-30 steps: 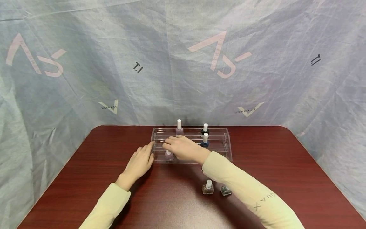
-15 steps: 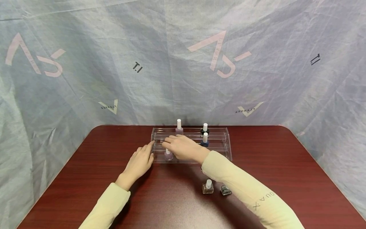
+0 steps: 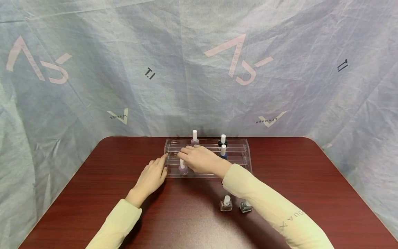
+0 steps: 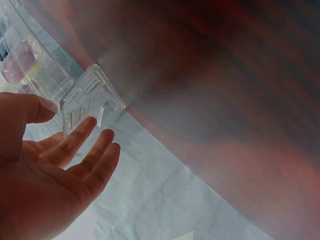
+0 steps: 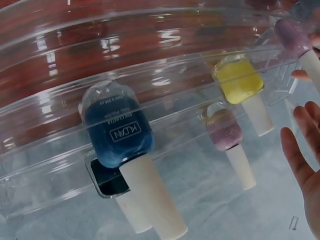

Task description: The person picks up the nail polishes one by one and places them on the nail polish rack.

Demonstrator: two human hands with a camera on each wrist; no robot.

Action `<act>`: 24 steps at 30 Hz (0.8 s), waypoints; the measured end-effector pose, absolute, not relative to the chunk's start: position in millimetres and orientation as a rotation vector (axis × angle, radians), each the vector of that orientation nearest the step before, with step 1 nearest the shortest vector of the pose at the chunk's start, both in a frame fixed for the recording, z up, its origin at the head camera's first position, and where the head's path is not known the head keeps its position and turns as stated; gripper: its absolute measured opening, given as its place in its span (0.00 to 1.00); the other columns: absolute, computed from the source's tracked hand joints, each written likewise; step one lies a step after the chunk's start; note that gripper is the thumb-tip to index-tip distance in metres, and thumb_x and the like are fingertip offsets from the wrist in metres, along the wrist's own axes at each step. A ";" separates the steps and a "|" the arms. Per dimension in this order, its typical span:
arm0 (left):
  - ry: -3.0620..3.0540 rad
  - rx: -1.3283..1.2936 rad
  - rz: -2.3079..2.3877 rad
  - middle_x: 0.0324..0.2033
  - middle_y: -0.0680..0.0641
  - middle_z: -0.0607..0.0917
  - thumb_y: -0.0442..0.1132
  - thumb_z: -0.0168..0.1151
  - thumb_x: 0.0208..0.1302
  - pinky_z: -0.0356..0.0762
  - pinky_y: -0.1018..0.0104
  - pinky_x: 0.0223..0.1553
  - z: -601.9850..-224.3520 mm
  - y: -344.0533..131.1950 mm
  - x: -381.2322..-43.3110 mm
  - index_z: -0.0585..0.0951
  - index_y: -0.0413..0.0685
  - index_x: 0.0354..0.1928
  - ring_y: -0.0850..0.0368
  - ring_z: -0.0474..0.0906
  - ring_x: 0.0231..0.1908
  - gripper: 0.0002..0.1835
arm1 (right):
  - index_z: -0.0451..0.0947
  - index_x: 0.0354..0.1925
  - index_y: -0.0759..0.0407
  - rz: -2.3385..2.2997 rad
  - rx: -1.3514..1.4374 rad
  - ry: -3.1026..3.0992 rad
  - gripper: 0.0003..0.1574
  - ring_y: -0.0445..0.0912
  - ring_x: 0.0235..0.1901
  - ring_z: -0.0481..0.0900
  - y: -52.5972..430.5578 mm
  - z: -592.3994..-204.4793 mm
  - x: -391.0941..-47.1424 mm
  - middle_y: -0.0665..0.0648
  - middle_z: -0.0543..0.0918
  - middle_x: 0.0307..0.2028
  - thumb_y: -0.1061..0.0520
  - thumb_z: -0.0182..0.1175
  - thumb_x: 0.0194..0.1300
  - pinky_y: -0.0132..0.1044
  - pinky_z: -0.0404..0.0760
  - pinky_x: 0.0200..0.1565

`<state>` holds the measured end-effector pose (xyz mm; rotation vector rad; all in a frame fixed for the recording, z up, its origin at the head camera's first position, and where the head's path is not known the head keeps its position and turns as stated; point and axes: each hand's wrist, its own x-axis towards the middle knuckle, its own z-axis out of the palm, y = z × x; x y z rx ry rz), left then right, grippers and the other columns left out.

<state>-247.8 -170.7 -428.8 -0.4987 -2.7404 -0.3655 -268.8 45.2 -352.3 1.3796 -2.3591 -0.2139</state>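
My right hand (image 3: 200,159) reaches over a clear acrylic tiered rack (image 3: 237,159). Its thumb and index finger pinch the white cap of a mauve nail polish bottle (image 3: 183,169) on the front tier, while the other fingers (image 5: 295,155) stretch out loosely. My left hand (image 3: 149,176) lies against the rack's left end, fingers straight, fingertips (image 4: 87,125) at the clear end panel. Further bottles stand in the rack: a blue one (image 5: 120,125), a dark one (image 3: 222,142), another mauve one (image 3: 195,141) and a yellow one (image 5: 240,82), which the right hand hides in the head view.
Two squat glittery nail polish bottles stand on the dark red table (image 3: 124,162) in front of the rack, a brown one (image 3: 226,205) and a dark green one (image 3: 245,206) partly behind the right sleeve (image 3: 267,204). A grey printed cloth (image 3: 192,69) hangs behind the table.
My right hand and forearm have shifted slightly up and to the right, showing more of the front mauve bottle's cap. That bottle has moved a touch left. The left hand stays put.
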 end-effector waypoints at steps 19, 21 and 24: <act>-2.742 -0.498 -0.348 0.49 0.42 0.79 0.39 0.54 0.63 0.73 0.50 0.41 -427.9 -170.0 -246.3 0.62 0.44 0.65 0.43 0.75 0.45 0.29 | 0.72 0.41 0.50 -0.161 1.360 -2.279 0.10 0.40 0.39 0.75 66.1 -346.3 -252.4 0.45 0.77 0.37 0.48 0.53 0.64 0.32 0.75 0.38; -2.738 -0.501 -0.349 0.49 0.42 0.79 0.39 0.54 0.62 0.73 0.50 0.41 -428.0 -170.0 -246.4 0.63 0.44 0.65 0.43 0.75 0.45 0.29 | 0.72 0.41 0.50 -0.168 1.360 -2.303 0.10 0.40 0.40 0.74 69.7 -346.0 -250.0 0.45 0.76 0.37 0.48 0.52 0.65 0.33 0.74 0.38; -2.732 -0.501 -0.350 0.49 0.41 0.79 0.38 0.54 0.62 0.73 0.50 0.41 -428.2 -169.9 -246.8 0.63 0.44 0.65 0.42 0.75 0.46 0.28 | 0.73 0.44 0.50 -0.176 1.358 -2.328 0.12 0.41 0.42 0.75 75.8 -347.1 -246.9 0.46 0.77 0.40 0.47 0.52 0.65 0.35 0.74 0.41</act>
